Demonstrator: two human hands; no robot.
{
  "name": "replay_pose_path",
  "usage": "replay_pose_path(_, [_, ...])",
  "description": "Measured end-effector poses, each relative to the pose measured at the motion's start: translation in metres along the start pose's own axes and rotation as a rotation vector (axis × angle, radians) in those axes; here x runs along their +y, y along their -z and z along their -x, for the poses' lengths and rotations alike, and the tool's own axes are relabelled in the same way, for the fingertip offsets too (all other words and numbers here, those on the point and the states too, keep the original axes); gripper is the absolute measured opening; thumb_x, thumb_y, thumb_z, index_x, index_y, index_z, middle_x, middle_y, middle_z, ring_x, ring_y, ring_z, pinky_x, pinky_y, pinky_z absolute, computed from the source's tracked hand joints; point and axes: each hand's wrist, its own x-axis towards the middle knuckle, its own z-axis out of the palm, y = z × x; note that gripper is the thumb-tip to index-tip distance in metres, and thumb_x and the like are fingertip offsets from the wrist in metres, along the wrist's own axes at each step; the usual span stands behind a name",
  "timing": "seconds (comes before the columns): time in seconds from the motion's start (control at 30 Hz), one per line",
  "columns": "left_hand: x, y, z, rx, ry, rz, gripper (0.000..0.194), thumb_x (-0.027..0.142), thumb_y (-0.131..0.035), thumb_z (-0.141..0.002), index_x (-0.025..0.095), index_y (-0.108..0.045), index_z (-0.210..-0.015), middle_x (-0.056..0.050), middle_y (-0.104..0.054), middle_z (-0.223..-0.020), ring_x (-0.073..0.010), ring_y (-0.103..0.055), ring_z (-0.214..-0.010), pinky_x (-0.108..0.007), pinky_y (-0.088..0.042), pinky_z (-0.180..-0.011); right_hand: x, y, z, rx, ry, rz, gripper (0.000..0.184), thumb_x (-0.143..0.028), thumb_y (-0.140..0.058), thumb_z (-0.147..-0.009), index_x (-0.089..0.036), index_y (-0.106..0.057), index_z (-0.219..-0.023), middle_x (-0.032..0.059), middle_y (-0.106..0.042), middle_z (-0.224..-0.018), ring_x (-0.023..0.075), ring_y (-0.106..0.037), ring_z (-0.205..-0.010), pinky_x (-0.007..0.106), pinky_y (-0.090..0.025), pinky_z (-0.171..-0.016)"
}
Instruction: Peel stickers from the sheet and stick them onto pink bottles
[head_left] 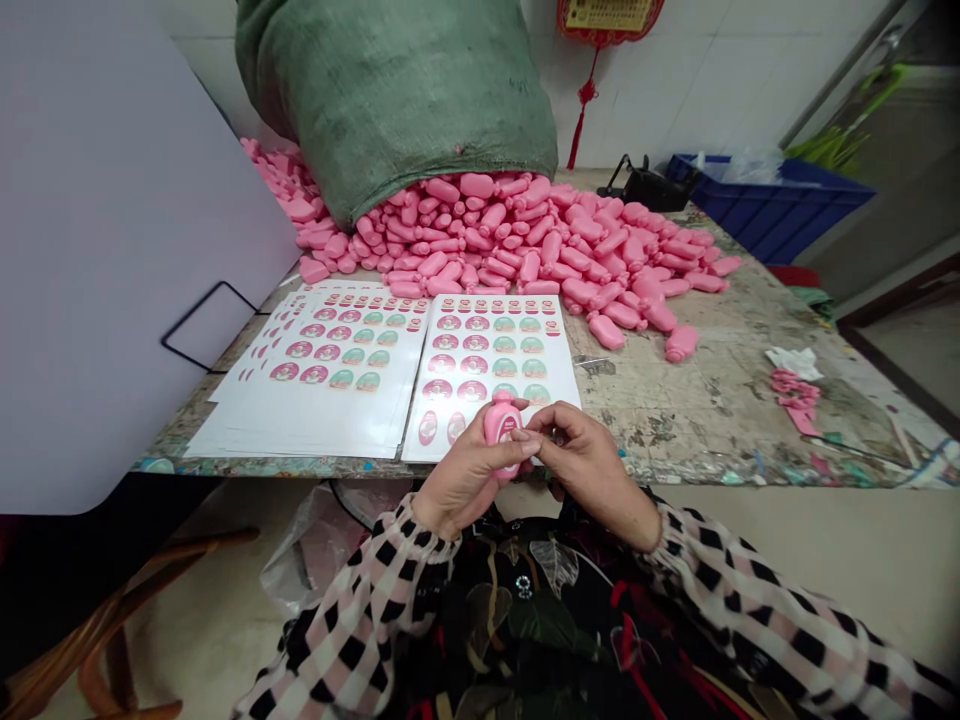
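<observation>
My left hand [460, 478] is wrapped round a small pink plastic bottle [502, 428], just above the table's front edge. The bottle stands nearly upright, and an oval pink and white label shows on its front, partly behind my thumb. From the right, my right hand [592, 465] meets the bottle's side, its thumb and forefinger pinched close to my left thumb. Whatever is between those fingertips is too small to make out. Just behind my hands lies a sheet of stickers [491, 345] with pink and green ovals.
More sticker sheets [337, 410] are fanned out at the left, beside a large pale panel [127, 250]. A heap of pink bottles [525, 235] spills from a green sack [405, 90]. Pink-handled scissors [795, 395] lie right; a blue crate [780, 205] stands beyond.
</observation>
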Motion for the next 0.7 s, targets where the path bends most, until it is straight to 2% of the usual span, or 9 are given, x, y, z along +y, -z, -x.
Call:
replay_pose_path(0.17, [0.001, 0.004, 0.003, -0.026, 0.053, -0.078, 0.048, 0.017, -0.069, -0.070, 0.025, -0.046, -0.112, 0.003, -0.052, -0.084, -0.0065, -0.052, -0.070, -0.022, -0.042, -0.069, 0.003, 0.013, -0.003, -0.117, 0.030, 0.120, 0.024, -0.045, -0.052, -0.082, -0.022, -0.059, -0.077, -0.0023, -0.062, -0.064, 0.0120, -0.054, -0.055, 0.023, -0.042, -0.050])
replay_pose_path(0.27, [-0.001, 0.007, 0.004, -0.033, 0.052, -0.070, 0.049, 0.017, -0.068, -0.070, 0.026, -0.042, -0.112, 0.003, -0.052, -0.081, -0.0066, -0.052, -0.069, -0.022, -0.041, -0.067, 0.008, 0.029, -0.011, -0.023, 0.065, 0.254, 0.026, -0.046, -0.054, -0.080, -0.021, -0.060, -0.075, -0.0015, -0.060, -0.065, 0.0130, -0.053, -0.059, 0.025, -0.042, -0.055])
replay_pose_path(0.37, [-0.003, 0.005, 0.004, -0.043, 0.057, -0.085, 0.048, 0.017, -0.066, -0.072, 0.025, -0.040, -0.112, 0.003, -0.053, -0.079, -0.0070, -0.054, -0.066, -0.023, -0.040, -0.066, 0.012, 0.041, -0.018, 0.101, 0.060, 0.261, 0.027, -0.048, -0.057, -0.077, -0.021, -0.059, -0.077, -0.0013, -0.059, -0.068, 0.0128, -0.051, -0.061, 0.025, -0.040, -0.055])
replay_pose_path(0.5, [-0.008, -0.005, -0.001, -0.029, 0.072, -0.170, 0.043, 0.012, -0.064, -0.070, 0.023, -0.042, -0.106, 0.002, -0.055, -0.078, -0.0081, -0.056, -0.062, -0.023, -0.042, -0.063, 0.009, 0.028, -0.015, 0.076, 0.051, 0.221, 0.033, -0.049, -0.065, -0.069, -0.023, -0.057, -0.087, -0.0035, -0.056, -0.066, 0.0113, -0.048, -0.056, 0.023, -0.037, -0.051])
replay_pose_path(0.6, [-0.009, -0.008, -0.001, 0.026, 0.087, -0.225, 0.036, 0.017, -0.063, -0.070, 0.021, -0.045, -0.101, 0.003, -0.055, -0.072, -0.0094, -0.056, -0.057, -0.025, -0.044, -0.058, 0.013, 0.017, -0.020, 0.060, 0.052, 0.177, 0.035, -0.050, -0.065, -0.068, -0.022, -0.056, -0.088, -0.0044, -0.055, -0.065, 0.0106, -0.046, -0.055, 0.023, -0.037, -0.050])
replay_pose_path(0.67, [-0.006, -0.001, 0.005, 0.083, 0.075, -0.275, 0.033, 0.026, -0.062, -0.074, 0.020, -0.046, -0.101, 0.004, -0.054, -0.066, -0.0093, -0.053, -0.051, -0.022, -0.041, -0.048, 0.024, 0.027, -0.034, 0.090, 0.079, 0.135, 0.034, -0.050, -0.063, -0.070, -0.021, -0.055, -0.086, -0.0032, -0.056, -0.069, 0.0114, -0.048, -0.058, 0.023, -0.038, -0.053])
replay_pose_path(0.7, [-0.004, 0.006, 0.010, 0.104, 0.065, -0.305, 0.031, 0.031, -0.060, -0.076, 0.020, -0.046, -0.101, 0.004, -0.053, -0.063, -0.0091, -0.051, -0.048, -0.020, -0.037, -0.044, 0.031, 0.038, -0.044, 0.109, 0.100, 0.138, 0.032, -0.049, -0.060, -0.072, -0.020, -0.056, -0.087, -0.0020, -0.057, -0.072, 0.0124, -0.050, -0.062, 0.024, -0.040, -0.056])
